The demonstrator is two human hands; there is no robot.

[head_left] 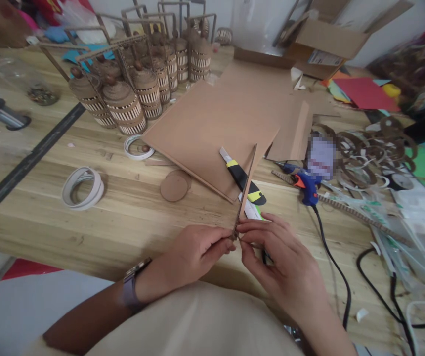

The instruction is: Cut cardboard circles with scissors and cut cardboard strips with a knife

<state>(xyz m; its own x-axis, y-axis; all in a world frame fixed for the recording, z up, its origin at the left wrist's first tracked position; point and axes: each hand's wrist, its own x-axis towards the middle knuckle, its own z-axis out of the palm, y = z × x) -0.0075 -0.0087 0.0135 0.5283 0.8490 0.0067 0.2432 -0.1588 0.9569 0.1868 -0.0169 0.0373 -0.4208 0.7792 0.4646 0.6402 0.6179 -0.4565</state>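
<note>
A narrow strip of brown corrugated cardboard (246, 190) points away from me, its near end pinched between both hands. My left hand (192, 254), with a watch on its wrist, closes thumb and fingers on that end. My right hand (281, 259) meets it there from the other side, fingertips closed on the strip. Beyond the hands, a black and yellow utility knife (236, 173) lies on a large cardboard sheet (212, 128) with its blade out. Round cardboard discs (174, 186) rest left of the sheet.
Several cardboard lanterns with handles (123, 106) stand at the back left. White rings (82, 188) lie on the left. A blue glue gun (309, 190) with a black cord is at the right, near piled cardboard rings (361, 153). An opened box (327, 39) stands behind.
</note>
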